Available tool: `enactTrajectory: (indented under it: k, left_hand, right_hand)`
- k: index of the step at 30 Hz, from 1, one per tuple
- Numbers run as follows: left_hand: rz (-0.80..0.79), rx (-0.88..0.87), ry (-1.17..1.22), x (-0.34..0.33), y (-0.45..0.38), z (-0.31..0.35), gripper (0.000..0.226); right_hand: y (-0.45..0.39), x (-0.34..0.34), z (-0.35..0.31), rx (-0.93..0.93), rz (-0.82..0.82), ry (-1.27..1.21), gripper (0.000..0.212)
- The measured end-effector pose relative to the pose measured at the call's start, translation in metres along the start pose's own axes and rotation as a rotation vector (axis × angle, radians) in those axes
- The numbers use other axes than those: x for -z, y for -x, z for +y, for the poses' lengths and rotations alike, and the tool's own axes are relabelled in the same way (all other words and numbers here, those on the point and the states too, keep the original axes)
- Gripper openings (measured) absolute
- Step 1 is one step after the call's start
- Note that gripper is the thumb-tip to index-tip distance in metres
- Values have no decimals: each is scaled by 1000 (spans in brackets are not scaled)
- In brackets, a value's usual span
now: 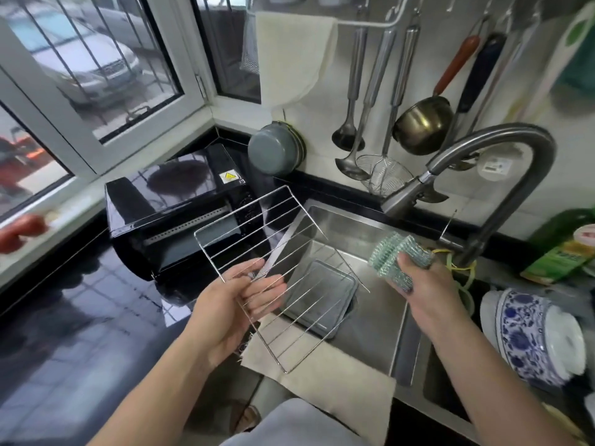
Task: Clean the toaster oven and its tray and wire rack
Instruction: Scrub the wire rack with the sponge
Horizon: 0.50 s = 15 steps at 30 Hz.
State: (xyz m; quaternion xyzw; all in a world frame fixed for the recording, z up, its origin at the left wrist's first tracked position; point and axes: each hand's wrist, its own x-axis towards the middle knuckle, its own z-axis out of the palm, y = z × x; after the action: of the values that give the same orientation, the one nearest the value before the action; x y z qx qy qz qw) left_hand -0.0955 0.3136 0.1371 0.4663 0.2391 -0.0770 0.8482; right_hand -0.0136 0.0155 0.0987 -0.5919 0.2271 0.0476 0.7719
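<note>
My left hand [238,304] holds the wire rack [289,252] by its left edge, thumb on top and fingers under the bars, tilted over the sink's left rim. My right hand [425,284] grips a green mesh scrubber [391,257] to the right of the rack, apart from it. The dark tray [325,300] lies flat in the sink bottom beneath the rack. The black toaster oven [174,204] stands on the dark counter to the left with its door hanging open.
A steel sink [380,317] has a curved faucet [502,146] at its right back. A beige cloth [335,381] drapes over the sink's front edge. Ladles, a strainer and pans hang on the wall. A blue-and-white bowl [528,336] and bottles sit right.
</note>
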Motion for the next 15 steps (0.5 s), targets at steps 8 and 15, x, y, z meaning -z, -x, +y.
enactTrajectory:
  k: [8,15]
  left_hand:
    - [3,14,97,10,-5,-4,47]
    - [-28,48,39,-24,3,-25,39]
  right_hand:
    - [64,-34,-9,449,-463,20,63]
    - [79,-91,23,717,-566,1084,74]
